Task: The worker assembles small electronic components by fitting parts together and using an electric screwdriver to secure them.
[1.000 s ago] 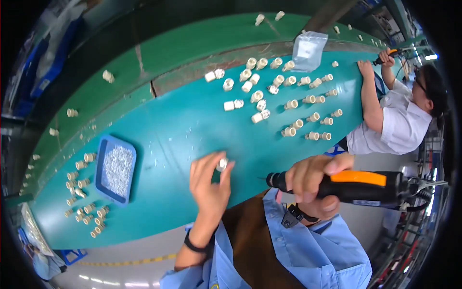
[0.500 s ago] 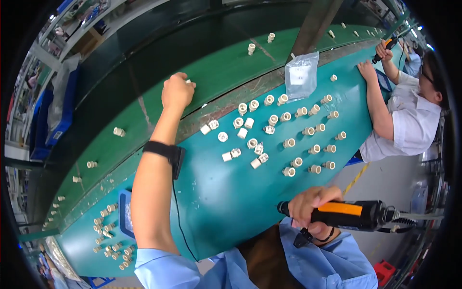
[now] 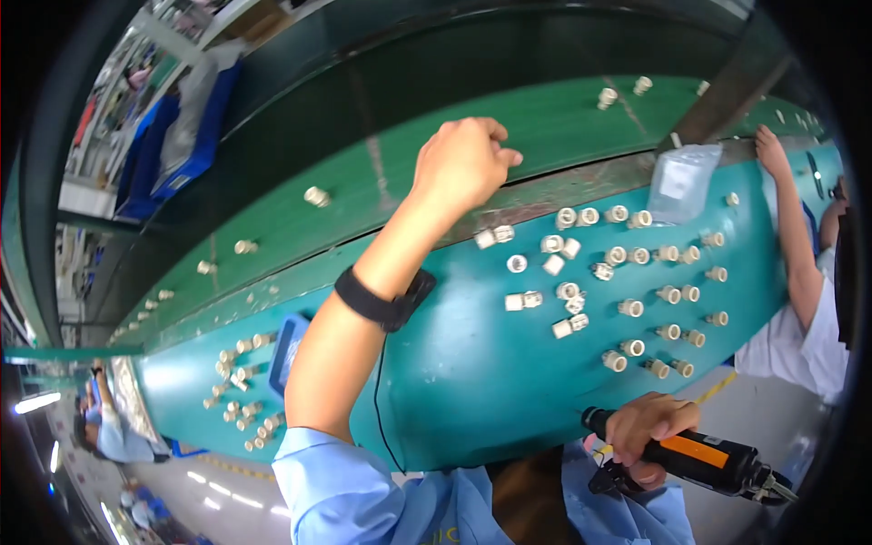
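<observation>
My left hand (image 3: 461,165) reaches over the green conveyor belt (image 3: 545,127), its fingers curled and the thumb pointing right. Whatever may be inside those fingers is hidden. My right hand (image 3: 649,427) grips a black and orange electric screwdriver (image 3: 704,452) near the front edge of the bench, its tip pointing left. Between the hands, several cream-coloured round lamp-holder-like fittings (image 3: 631,309) stand on the teal bench (image 3: 472,381). Nearer my left forearm lie white square pieces, some with open frames (image 3: 524,301).
Along the belt sit several similar fittings (image 3: 317,196). A clear plastic bag (image 3: 683,186) lies by a metal post (image 3: 740,82). Left of my forearm are a blue tray (image 3: 287,350) and another group of fittings (image 3: 243,374). A co-worker's arm (image 3: 792,218) rests on the bench at right.
The view has turned left, so the scene sits farther right. My left hand has shifted right along the belt; the small white piece at its fingers no longer shows. My right hand keeps the screwdriver.
</observation>
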Available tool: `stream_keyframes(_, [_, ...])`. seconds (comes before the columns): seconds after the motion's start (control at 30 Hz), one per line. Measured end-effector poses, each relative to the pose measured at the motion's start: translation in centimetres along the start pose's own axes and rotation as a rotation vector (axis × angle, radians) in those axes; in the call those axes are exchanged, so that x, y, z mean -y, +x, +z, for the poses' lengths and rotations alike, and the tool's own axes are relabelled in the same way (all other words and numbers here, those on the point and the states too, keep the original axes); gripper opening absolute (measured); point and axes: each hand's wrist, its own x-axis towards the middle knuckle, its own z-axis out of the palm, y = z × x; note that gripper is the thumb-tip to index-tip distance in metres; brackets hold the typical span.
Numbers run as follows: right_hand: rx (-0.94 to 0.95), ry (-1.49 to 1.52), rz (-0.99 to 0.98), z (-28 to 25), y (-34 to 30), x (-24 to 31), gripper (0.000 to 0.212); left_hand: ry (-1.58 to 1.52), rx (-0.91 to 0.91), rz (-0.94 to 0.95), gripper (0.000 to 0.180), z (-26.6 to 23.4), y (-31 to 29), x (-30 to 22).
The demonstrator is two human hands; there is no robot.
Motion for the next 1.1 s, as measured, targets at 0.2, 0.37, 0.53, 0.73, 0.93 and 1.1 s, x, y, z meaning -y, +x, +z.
stream_keyframes(0.2, [-0.096, -0.051, 0.011, 1.6, -0.4, -0.6, 0.044, 0.258, -0.316, -0.402, 0.051, -7.7, -6.0, 13.2])
stream_keyframes(0.37, [-0.088, -0.012, 0.073, 4.2, -0.3, -1.2, 0.041, 0.154, -0.454, -0.24, 0.052, -3.6, -5.7, 18.9])
stream_keyframes(0.53, [-0.086, -0.03, 0.092, 5.7, -0.9, -1.4, 0.04, -0.305, -0.305, -0.521, 0.031, -2.1, -2.8, 19.9])
stream_keyframes(0.73, [-0.268, -0.099, 0.122, 7.5, -1.5, -0.3, 0.041, -0.224, -0.356, -0.427, 0.018, -2.5, -3.7, 17.2])
stream_keyframes(0.93, [-0.33, -0.181, 0.076, 7.8, -1.3, -0.3, 0.045, -0.157, -0.263, 0.068, 0.019, -5.2, -13.5, 5.4])
stream_keyframes(1.1, [-0.242, -0.258, 0.067, 7.8, -1.0, 0.0, 0.043, -0.305, -0.031, 0.215, 0.019, -1.6, -28.5, -0.2])
